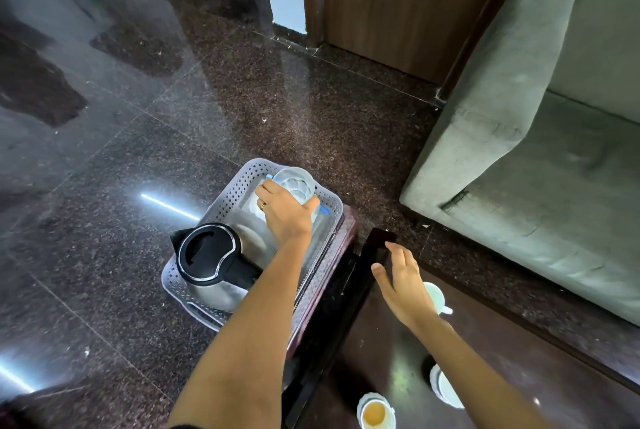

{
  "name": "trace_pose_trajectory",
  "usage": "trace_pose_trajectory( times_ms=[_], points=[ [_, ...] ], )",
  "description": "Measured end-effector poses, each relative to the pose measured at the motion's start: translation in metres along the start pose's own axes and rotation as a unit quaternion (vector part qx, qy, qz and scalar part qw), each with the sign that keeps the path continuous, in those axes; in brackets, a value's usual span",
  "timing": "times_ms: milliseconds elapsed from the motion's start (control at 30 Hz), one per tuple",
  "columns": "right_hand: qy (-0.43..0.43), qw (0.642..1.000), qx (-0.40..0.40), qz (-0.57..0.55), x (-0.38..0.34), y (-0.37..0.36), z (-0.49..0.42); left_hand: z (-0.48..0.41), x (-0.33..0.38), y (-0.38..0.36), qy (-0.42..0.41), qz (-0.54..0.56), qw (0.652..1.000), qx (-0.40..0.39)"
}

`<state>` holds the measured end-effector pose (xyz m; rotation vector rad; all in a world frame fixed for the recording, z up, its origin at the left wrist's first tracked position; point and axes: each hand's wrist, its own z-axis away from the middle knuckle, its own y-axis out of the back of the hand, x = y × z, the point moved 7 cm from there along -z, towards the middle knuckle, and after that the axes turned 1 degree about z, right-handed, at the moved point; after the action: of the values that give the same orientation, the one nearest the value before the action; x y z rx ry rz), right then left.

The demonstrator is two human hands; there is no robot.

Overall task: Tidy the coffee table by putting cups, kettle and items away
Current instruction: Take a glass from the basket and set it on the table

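Observation:
A pale perforated plastic basket [221,207] sits on a dark reddish stool beside the coffee table. My left hand [284,210] grips a clear glass [296,184] at the basket's far end, fingers curled round its side. A steel kettle with a black lid [207,259] stands in the basket's near end. My right hand [403,283] hovers open, fingers spread, over the dark coffee table [388,359]. A white cup [438,297] sits partly hidden behind that hand. A cup of tea [375,413] and another white cup [445,385] stand nearer me.
A grey sofa [540,151] fills the right side, close to the table's far edge. Polished dark stone floor [138,117] spreads to the left and ahead. A wooden door [398,6] stands at the back.

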<state>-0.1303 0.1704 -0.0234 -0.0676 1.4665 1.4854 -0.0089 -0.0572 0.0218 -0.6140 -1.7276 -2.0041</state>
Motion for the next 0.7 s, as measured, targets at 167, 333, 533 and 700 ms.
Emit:
trace_pose_trajectory(
  times_ms=[167, 333, 533, 700],
  points=[
    [-0.005, 1.0, 0.023, 0.01, 0.007, 0.02, 0.022, 0.029, 0.034, 0.014, -0.064, 0.054, 0.996, 0.001],
    [-0.01, 0.999, 0.036, -0.002, 0.018, 0.039, 0.051, 0.081, 0.074, 0.013, -0.149, 0.084, 0.985, -0.033],
    [-0.053, 0.996, 0.056, -0.032, 0.049, 0.067, 0.096, 0.161, 0.108, -0.007, -0.241, 0.089, 0.962, -0.092],
    [-0.095, 0.99, 0.088, -0.057, 0.088, 0.095, 0.138, 0.233, 0.123, -0.035, -0.299, 0.04, 0.94, -0.16]
  ],
)
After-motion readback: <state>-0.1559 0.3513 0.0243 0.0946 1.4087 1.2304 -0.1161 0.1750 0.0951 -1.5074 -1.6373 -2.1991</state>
